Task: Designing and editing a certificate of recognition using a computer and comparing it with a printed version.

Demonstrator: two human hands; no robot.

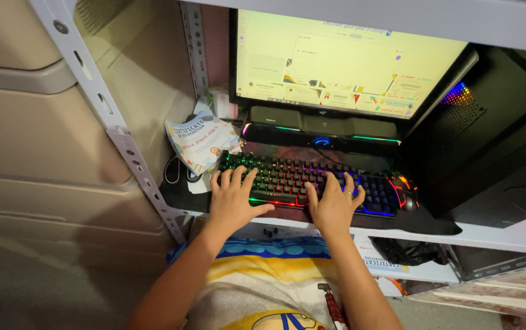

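Note:
A black keyboard [287,174] with rainbow backlit keys lies on a shelf in front of a lit monitor [342,64]. My left hand [231,200] rests on the keyboard's left end, fingers spread over the keys and thumb along the front edge. On the middle keys lies my right hand [334,205], fingers apart, a ring on one finger. Neither hand holds anything. A glowing mouse [405,194] sits just right of the keyboard, untouched.
A curled printed certificate [199,139] leans at the keyboard's left. A black speaker bar [321,125] sits under the monitor, and a black computer case [489,128] stands at right. Grey slotted shelf posts [113,119] and beige drawers [31,134] are at left. Cables [409,250] lie on the lower shelf.

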